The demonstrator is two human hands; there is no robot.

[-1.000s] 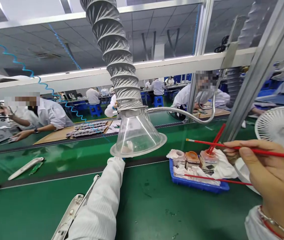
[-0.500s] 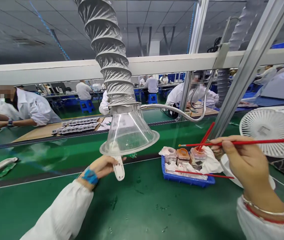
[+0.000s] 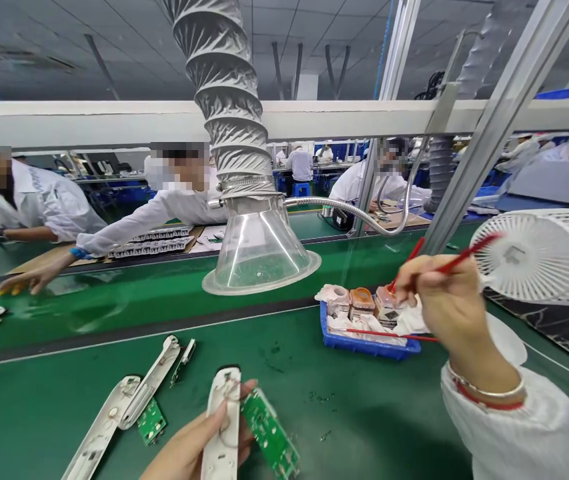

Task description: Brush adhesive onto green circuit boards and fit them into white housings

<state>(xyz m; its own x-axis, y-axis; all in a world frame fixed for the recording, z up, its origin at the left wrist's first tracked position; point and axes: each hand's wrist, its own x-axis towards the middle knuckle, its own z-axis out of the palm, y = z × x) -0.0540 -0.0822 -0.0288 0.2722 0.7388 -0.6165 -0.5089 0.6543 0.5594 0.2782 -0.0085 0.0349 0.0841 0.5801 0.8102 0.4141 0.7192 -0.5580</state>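
My left hand (image 3: 197,440) at the bottom of the view grips a long white plastic housing (image 3: 221,427) upright. A green circuit board (image 3: 269,433) lies close beside it, touching or nearly touching my fingers. Further left lie two more white housings (image 3: 99,427) and a small green board (image 3: 151,421). My right hand (image 3: 441,300) pinches a red-handled brush (image 3: 469,252) above a blue tray (image 3: 364,348). The tray holds small jars (image 3: 361,303), white cloth (image 3: 411,320) and a second red brush (image 3: 389,335).
A clear fume hood (image 3: 259,257) on a grey ribbed duct hangs over the green bench. A white fan (image 3: 539,257) stands at the right. Across the divider, a co-worker's arm (image 3: 149,223) reaches over trays of parts.
My left hand has come down and nearer, now gripping a white housing beside the boards. My right hand has shifted left, with its brush tilted upward instead of level.
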